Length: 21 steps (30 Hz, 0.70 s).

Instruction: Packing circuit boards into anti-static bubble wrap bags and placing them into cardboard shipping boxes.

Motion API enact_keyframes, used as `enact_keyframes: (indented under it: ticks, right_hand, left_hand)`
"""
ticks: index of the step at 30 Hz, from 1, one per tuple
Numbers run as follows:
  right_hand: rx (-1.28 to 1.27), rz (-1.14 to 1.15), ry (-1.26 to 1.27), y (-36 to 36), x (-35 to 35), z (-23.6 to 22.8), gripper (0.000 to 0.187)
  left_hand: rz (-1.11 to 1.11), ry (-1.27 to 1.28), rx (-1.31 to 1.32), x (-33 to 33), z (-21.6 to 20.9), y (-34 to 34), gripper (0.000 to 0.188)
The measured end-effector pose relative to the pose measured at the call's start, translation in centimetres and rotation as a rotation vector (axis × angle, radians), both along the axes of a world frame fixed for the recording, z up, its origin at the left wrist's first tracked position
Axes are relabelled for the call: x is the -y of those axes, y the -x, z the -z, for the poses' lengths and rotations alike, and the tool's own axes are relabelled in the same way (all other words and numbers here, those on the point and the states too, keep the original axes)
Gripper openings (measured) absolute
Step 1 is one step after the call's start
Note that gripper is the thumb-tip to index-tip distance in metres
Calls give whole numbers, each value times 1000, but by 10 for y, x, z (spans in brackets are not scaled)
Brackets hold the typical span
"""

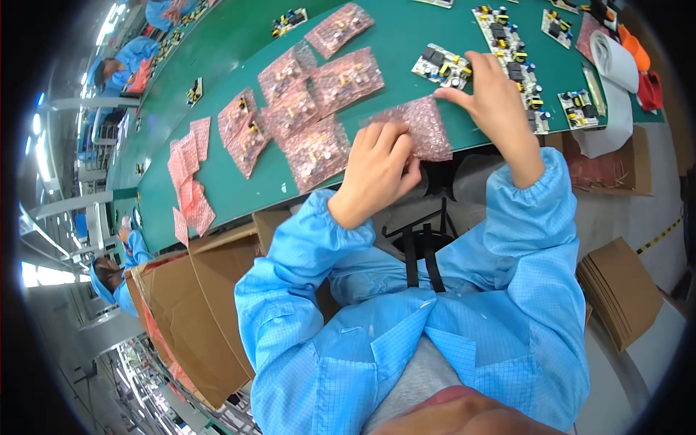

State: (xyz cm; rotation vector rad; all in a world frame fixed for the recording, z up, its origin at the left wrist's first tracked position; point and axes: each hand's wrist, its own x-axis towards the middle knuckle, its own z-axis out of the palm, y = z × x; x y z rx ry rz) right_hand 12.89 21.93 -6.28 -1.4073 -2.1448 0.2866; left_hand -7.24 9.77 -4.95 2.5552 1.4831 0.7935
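Note:
My left hand is closed, its fingers curled over the left end of a pink bubble-wrap bag at the table's near edge. No board shows through this bag. My right hand is open, thumb and forefinger spread apart at the right edge of a circuit board with black, yellow and blue parts. Whether the fingertips touch the board, I cannot tell. Left of my hands lie several pink bubble-wrap bags with boards inside.
A long row of bare circuit boards runs along the green table on the right. Flat pink bags lie at the left edge. White foam sheet hangs at the right. Cardboard boxes stand below; people in blue work farther left.

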Motion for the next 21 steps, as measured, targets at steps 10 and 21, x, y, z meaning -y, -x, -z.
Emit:
enact_keyframes:
  ticks: [10,21]
  right_hand:
    - [-15,-44,191,-6,0,-13,71]
    - [-272,-82,275,-19,-11,-5,67]
  left_hand:
    - [-122,38,-139,1,-6,-10,49]
    - [-214,5,-242,0,-2,-34,43]
